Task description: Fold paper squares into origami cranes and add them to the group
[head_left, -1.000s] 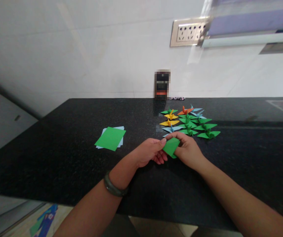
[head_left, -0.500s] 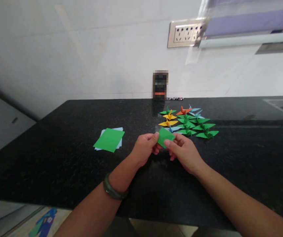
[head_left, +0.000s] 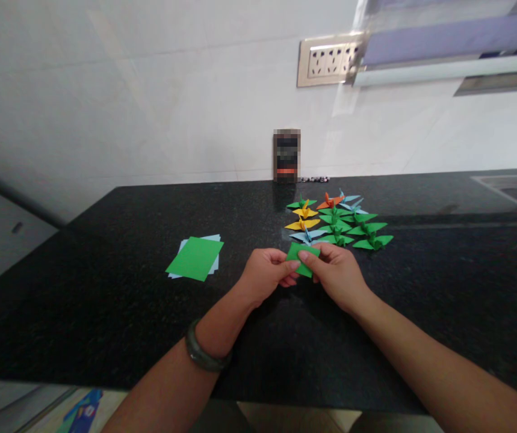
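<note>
A small folded square of green paper [head_left: 302,268] is pinched between both hands above the dark counter. My left hand [head_left: 268,270] grips its left side, thumb lying on the front. From the right, my right hand [head_left: 334,272] holds it with the thumb pressed on the upper face and the fingers behind. Just beyond the hands, folded paper cranes [head_left: 336,227] stand in rows, mostly green, with some yellow, light blue and one orange. Away to the left lies a stack of square sheets [head_left: 195,258], green on top and pale blue underneath.
The black speckled counter [head_left: 105,313] runs back to a white wall. A blurred-out dark box-like object [head_left: 286,156] leans there, a beaded strand [head_left: 315,179] beside it. Higher up is a socket panel [head_left: 328,60]. A recessed frame edge [head_left: 511,186] shows at right.
My thumbs have shifted on the green paper: the right one moved up its face and the left one came down and inward. The whole view has shifted slightly.
</note>
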Tool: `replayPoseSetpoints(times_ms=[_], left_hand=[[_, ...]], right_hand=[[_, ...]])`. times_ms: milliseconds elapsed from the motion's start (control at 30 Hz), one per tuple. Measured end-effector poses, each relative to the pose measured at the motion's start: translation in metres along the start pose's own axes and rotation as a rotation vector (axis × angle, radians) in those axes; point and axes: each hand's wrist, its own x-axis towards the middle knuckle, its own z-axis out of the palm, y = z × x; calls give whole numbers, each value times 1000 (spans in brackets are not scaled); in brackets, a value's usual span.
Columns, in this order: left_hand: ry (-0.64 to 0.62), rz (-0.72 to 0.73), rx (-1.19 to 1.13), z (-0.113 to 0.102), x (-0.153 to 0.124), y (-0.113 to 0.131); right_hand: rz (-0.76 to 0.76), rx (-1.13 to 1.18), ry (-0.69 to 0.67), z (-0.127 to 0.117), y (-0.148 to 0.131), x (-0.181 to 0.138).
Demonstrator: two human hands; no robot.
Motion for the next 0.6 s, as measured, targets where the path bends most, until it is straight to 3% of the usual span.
replayPoseSetpoints(times_ms=[100, 200, 367, 500, 600], left_hand=[[26, 22, 42, 1, -1, 2], [-27, 37, 103, 0, -1, 3], [-114, 98, 258, -7, 0, 0], [-173, 206, 496, -10, -1, -2], [-219, 163, 452, -9, -3, 1]], right_hand=[[-31, -47, 53, -1, 0, 0], [-36, -35, 95, -3, 1, 1], [-30, 47, -3, -9, 2, 7], [-33, -24, -85, -11, -1, 8], [46, 29, -69, -9, -1, 7]])
